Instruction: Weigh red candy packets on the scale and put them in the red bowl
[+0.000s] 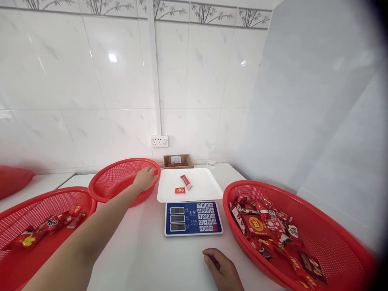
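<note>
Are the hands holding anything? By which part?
The left hand is at the rim of the middle basket, grip unclear. The right hand shows nothing held.

Both hands of the person are bare. With 12 straight ahead of this person, the left hand [146,179] is toward 11 o'clock, and the uncovered left forearm [104,226] looks long, smooth and narrower at the wrist. Near 2 o'clock, the right hand [222,270] shows rounded knuckles.

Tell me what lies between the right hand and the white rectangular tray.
In the head view: a strip of white tabletop, then a blue rectangular keypad panel.
</note>
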Action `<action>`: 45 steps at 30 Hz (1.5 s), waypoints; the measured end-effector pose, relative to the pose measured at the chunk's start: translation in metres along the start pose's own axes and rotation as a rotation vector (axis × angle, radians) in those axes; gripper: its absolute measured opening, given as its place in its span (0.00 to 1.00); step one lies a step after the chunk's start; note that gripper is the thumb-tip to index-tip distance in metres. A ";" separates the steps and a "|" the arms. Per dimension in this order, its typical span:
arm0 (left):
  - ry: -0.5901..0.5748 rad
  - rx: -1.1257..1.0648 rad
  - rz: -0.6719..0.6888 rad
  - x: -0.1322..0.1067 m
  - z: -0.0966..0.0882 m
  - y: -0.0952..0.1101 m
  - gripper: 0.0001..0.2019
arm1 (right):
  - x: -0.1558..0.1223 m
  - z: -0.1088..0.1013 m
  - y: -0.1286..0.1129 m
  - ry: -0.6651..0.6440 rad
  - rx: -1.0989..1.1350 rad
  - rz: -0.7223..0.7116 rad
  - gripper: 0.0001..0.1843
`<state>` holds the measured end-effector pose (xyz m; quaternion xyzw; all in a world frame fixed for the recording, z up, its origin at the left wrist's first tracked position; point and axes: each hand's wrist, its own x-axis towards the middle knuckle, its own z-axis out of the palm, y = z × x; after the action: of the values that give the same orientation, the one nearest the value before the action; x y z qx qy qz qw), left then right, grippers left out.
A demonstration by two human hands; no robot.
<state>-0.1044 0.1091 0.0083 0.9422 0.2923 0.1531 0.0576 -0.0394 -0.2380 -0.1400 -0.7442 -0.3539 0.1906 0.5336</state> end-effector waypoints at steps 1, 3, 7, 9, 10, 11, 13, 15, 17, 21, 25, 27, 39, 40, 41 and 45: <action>-0.030 -0.021 0.090 0.002 0.004 0.013 0.21 | 0.000 0.000 0.000 0.001 0.002 -0.001 0.15; -0.111 -0.063 0.251 0.006 0.011 0.038 0.26 | 0.000 0.000 0.000 0.011 0.001 -0.006 0.14; -0.235 -0.065 0.470 0.013 0.026 0.074 0.37 | 0.001 0.001 0.003 0.015 -0.008 -0.029 0.15; -0.239 -0.011 0.542 0.015 0.034 0.083 0.35 | 0.001 0.002 0.006 0.016 0.004 -0.044 0.16; -0.229 0.014 0.561 0.015 0.038 0.086 0.32 | 0.001 0.003 0.007 0.030 0.012 -0.052 0.16; -0.213 0.030 0.565 0.014 0.041 0.089 0.28 | 0.002 0.005 0.009 0.050 0.019 -0.057 0.17; -0.187 0.039 0.545 0.013 0.045 0.092 0.21 | 0.001 0.007 0.012 0.097 0.034 -0.062 0.19; -0.173 0.058 0.517 0.013 0.048 0.095 0.19 | 0.001 0.010 0.014 0.127 0.045 -0.058 0.21; -0.172 0.081 0.476 0.014 0.051 0.096 0.19 | 0.001 0.011 0.014 0.122 0.051 -0.054 0.21; -0.176 0.110 0.372 0.015 0.055 0.095 0.21 | 0.001 0.008 0.011 0.088 0.050 -0.054 0.18; -0.118 0.107 0.232 0.019 0.046 0.081 0.22 | 0.001 0.002 0.008 0.006 0.008 -0.047 0.16; -0.066 0.103 0.135 0.021 0.033 0.066 0.21 | 0.001 0.001 0.007 -0.005 -0.005 -0.042 0.15; 0.099 0.102 -0.145 -0.006 -0.022 -0.018 0.22 | -0.001 0.000 -0.008 0.009 -0.030 -0.035 0.11; 0.155 0.058 -0.109 -0.012 -0.020 -0.010 0.23 | -0.001 0.000 -0.010 0.014 -0.042 -0.044 0.11; 0.234 -0.025 -0.057 -0.020 -0.017 0.001 0.22 | -0.002 0.000 -0.011 0.020 -0.055 -0.053 0.11; 0.389 -0.549 0.090 -0.072 0.008 0.059 0.21 | -0.006 -0.005 -0.024 -0.012 -0.136 -0.092 0.10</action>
<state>-0.1270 0.0193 -0.0063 0.8567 0.2039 0.4053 0.2454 -0.0477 -0.2415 -0.1166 -0.7604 -0.4029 0.1461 0.4880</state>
